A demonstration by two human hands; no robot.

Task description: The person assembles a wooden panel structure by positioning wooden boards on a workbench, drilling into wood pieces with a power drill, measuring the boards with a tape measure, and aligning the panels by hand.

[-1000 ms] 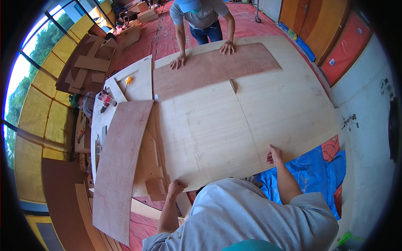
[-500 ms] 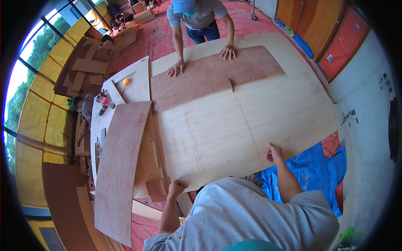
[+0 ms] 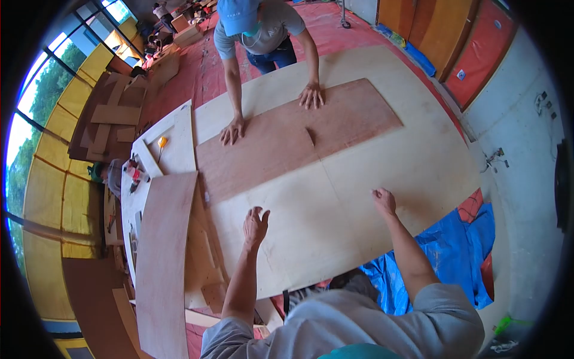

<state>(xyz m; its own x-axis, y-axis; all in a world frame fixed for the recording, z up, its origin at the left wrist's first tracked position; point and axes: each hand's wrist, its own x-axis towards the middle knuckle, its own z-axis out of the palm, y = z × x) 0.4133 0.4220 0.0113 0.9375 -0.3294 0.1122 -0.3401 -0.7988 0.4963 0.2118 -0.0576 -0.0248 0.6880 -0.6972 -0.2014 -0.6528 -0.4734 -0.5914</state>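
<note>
A large pale plywood sheet (image 3: 353, 221) lies before me, with a reddish-brown plywood panel (image 3: 269, 152) on its far part. A narrow dark slit or sliver (image 3: 310, 136) shows on the brown panel. My left hand (image 3: 256, 227) is above the pale sheet's left part, fingers loosely bent and apart, holding nothing. Over the sheet's right part is my right hand (image 3: 384, 201), its fingers curled together; whatever they hold, if anything, is too small to make out. Across the table, a co-worker's two hands (image 3: 232, 130) press flat on the brown panel.
Another long brown board (image 3: 164, 245) lies along the left side. Beyond it are a power drill (image 3: 133, 170) and a yellow-headed tool (image 3: 162, 142). Blue tarp (image 3: 439, 257) covers floor at right, beside the white wall (image 3: 514, 119). Offcuts (image 3: 119, 113) are stacked by the windows.
My left hand has left the pale sheet's near edge and moved forward above it. My right hand has risen slightly. More of the brown panel's width shows, and the co-worker leans further in.
</note>
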